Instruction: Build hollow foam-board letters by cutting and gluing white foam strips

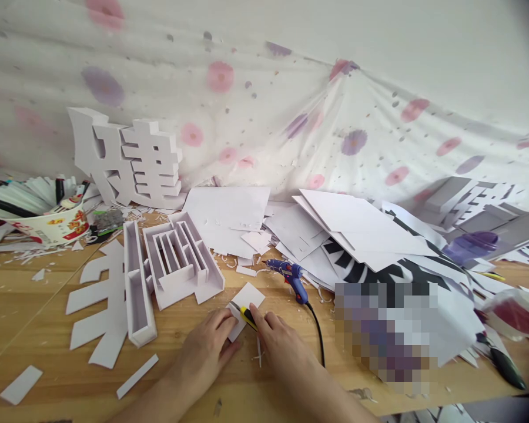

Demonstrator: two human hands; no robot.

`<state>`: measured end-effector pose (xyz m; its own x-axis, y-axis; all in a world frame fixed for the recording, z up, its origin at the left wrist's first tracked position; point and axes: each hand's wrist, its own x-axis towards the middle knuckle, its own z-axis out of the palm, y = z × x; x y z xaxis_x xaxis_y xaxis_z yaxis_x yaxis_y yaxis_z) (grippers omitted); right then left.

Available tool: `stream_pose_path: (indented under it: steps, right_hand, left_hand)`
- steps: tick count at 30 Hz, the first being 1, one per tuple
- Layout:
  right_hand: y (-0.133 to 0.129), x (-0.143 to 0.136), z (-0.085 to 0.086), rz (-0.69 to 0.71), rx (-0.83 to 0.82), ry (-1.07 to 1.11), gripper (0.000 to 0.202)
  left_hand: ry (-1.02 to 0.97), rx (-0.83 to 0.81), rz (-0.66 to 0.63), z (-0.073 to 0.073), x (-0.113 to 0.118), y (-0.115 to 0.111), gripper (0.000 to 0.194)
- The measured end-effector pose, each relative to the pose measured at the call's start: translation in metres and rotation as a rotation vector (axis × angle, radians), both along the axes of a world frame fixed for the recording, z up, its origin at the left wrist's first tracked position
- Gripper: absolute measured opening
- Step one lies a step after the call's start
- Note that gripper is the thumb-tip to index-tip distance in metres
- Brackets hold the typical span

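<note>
A small white foam board piece point(251, 294) lies on the wooden table in front of me. My left hand point(207, 343) holds it at its left side with bent fingers, the thumb hidden in part. Closed round a yellow utility knife point(247, 316), my right hand point(282, 341) keeps the blade across the piece, its tip close to my left fingers. Just beyond the right hand lies a blue hot glue gun point(291, 275), its black cord running toward me. Left of my hands sits an open-backed white foam board character point(171, 296) with raised walls.
A finished white character point(147, 161) stands against the flowered curtain. White boards point(357, 226) pile up at the right, near scissors point(505, 364). A paper tub point(57, 229) full of strips stands at the left. Cut strips point(136, 376) and scraps litter the table.
</note>
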<state>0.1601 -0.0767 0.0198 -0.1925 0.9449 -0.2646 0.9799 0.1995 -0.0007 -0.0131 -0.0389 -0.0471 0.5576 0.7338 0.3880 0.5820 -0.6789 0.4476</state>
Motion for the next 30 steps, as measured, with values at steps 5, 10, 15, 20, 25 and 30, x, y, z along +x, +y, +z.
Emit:
stream_pose_path:
  steps: [5,10,15,20,25,30]
  right_hand:
    - [-0.001,0.001,-0.002,0.009,0.013,0.019,0.069]
    - [-0.002,0.001,-0.005,0.024,0.055,0.006,0.070]
    - [-0.001,0.004,-0.010,0.054,0.148,0.000,0.069]
    - [-0.001,0.005,-0.010,0.063,0.169,-0.051,0.070]
    - [0.000,0.002,-0.007,0.090,0.127,-0.061,0.072]
    - [0.001,0.002,-0.009,0.097,0.154,-0.042,0.071]
  left_hand:
    - [-0.001,-0.014,-0.004,-0.001,0.000,0.001,0.023]
    - [-0.017,-0.015,0.001,0.001,0.001,0.001,0.022]
    - [-0.010,0.012,0.001,0.006,0.001,0.001,0.018]
    - [-0.001,0.012,0.004,0.008,0.002,0.000,0.018]
    - [-0.004,0.023,-0.009,0.010,0.002,0.001,0.016]
    - [-0.050,0.019,-0.006,0.010,0.002,0.001,0.016]
